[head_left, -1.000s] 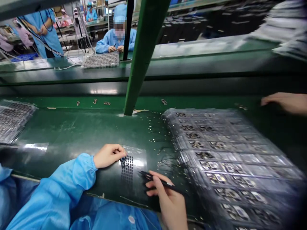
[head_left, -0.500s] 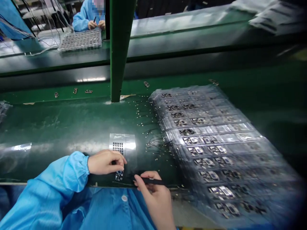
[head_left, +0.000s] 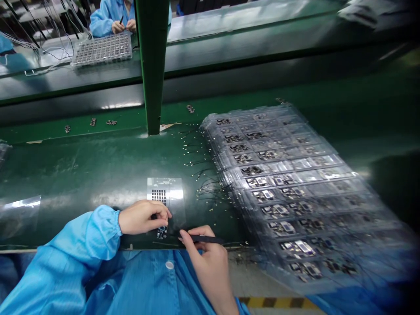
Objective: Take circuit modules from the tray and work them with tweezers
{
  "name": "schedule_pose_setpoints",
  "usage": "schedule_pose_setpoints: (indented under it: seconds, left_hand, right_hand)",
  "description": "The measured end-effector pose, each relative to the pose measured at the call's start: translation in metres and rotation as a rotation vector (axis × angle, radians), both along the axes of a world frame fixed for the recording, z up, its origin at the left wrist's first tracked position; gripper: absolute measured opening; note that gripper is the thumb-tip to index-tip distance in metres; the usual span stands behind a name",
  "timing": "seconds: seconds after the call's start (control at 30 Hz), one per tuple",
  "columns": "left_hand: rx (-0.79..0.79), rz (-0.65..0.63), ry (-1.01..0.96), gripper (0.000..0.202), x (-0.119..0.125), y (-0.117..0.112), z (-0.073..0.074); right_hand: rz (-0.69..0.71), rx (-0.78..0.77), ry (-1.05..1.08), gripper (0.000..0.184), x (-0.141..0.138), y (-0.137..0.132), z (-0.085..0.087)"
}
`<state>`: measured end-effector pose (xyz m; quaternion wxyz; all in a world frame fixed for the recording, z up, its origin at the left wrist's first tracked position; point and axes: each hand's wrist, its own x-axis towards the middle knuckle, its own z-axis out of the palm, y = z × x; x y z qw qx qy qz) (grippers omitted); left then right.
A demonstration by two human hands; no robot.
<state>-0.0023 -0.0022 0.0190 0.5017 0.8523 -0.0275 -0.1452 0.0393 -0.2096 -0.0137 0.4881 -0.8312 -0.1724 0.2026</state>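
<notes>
My left hand [head_left: 144, 216] pinches a small circuit board [head_left: 161, 232] near the bench's front edge; its fingers hide the board's upper part. To the right, my right hand [head_left: 206, 258] is closed around black tweezers [head_left: 206, 239], their tips pointing left toward the board and apart from it. Just beyond my left hand lies a clear sheet [head_left: 175, 197] with a grid of small black squares [head_left: 159, 195], partly covered by the fingers.
Stacked clear plastic trays [head_left: 295, 192] of circuit boards fill the right. Thin black wires [head_left: 210, 186] lie along their left edge. A green post [head_left: 152, 65] rises behind the bench, near several loose boards [head_left: 111, 122]. Across from me, a co-worker [head_left: 105, 19] sits behind another tray [head_left: 103, 49].
The whole view has shifted slightly, so bench and trays appear higher and further left. The left hand still pinches the board, and the right still holds the tweezers.
</notes>
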Motion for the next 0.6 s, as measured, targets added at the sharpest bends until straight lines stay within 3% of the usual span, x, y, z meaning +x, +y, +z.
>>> schedule_pose_setpoints:
  seconds: [0.37, 0.6]
  left_hand:
    - [0.023, -0.001, 0.006, 0.019, 0.0010, -0.0007, 0.0018]
    - [0.017, 0.011, 0.008, 0.019, 0.0012, -0.0019, 0.0021]
  right_hand:
    - [-0.011, 0.021, 0.030, 0.034, 0.0011, 0.0016, -0.0005]
    - [-0.126, 0.239, 0.251, 0.037, 0.0004, -0.0015, 0.0008]
